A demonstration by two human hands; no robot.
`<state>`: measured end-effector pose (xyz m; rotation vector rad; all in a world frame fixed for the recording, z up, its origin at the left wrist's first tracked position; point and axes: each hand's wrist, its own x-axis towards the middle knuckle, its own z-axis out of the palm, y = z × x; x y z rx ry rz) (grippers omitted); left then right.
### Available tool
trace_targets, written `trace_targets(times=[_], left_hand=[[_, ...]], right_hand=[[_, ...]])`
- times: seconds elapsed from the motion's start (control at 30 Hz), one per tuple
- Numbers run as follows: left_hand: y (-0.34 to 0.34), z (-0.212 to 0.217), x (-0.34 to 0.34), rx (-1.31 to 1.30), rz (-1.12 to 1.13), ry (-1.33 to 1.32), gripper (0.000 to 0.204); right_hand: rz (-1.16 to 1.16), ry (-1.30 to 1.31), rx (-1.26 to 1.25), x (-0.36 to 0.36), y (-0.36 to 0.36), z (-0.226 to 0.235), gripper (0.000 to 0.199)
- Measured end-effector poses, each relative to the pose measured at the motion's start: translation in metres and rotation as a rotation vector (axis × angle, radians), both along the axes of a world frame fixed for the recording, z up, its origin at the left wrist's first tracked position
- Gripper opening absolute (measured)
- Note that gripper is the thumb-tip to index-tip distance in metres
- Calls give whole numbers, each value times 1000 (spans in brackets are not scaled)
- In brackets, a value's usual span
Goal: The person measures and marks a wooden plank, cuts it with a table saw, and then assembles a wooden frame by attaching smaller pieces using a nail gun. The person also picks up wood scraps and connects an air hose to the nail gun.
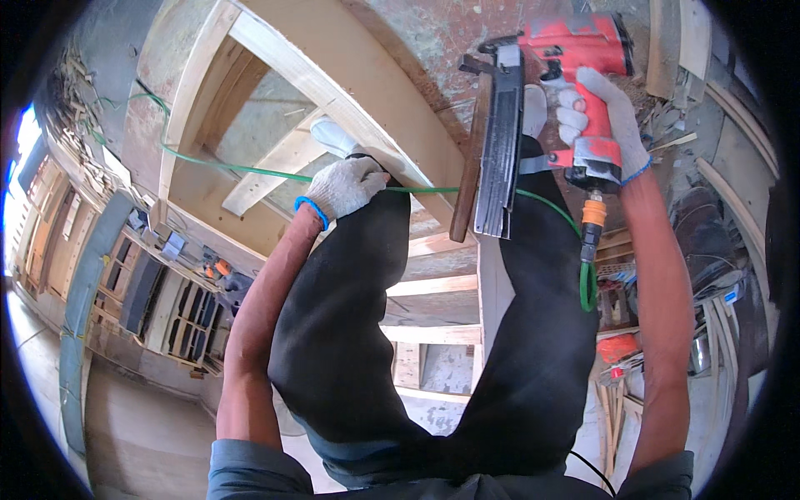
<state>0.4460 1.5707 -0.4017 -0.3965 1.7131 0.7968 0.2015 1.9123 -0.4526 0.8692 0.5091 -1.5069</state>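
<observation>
My right hand (612, 117), in a white knit glove with a blue cuff, is wrapped round the grip of a red nail gun (575, 46). The gun's long black magazine (500, 142) points down toward my legs, beside a narrow brown wooden strip (473, 158). From the orange and black coupling (592, 218) under the grip, a green air hose (258, 172) loops and runs leftward across my legs. My left hand (350, 185), gloved alike, is closed where the hose passes, near my left knee. Its palm side is hidden.
A pale wooden frame (333, 100) with curved panels stands in front of my left leg. More slatted woodwork (437, 334) lies between my legs. Wood offcuts (612, 417) and an orange object (617, 347) lie on the right. Stacked frames (179, 312) are at left.
</observation>
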Motion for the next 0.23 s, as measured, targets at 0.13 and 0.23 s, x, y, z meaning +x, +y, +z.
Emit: trace_targets(times=[0.13, 0.23], left_hand=[[12, 28, -30, -69, -139, -12, 39], [25, 41, -41, -82, -166, 70, 43]], right_hand=[[-32, -5, 182, -12, 21, 35, 33], [48, 40, 158, -17, 42, 43, 41]])
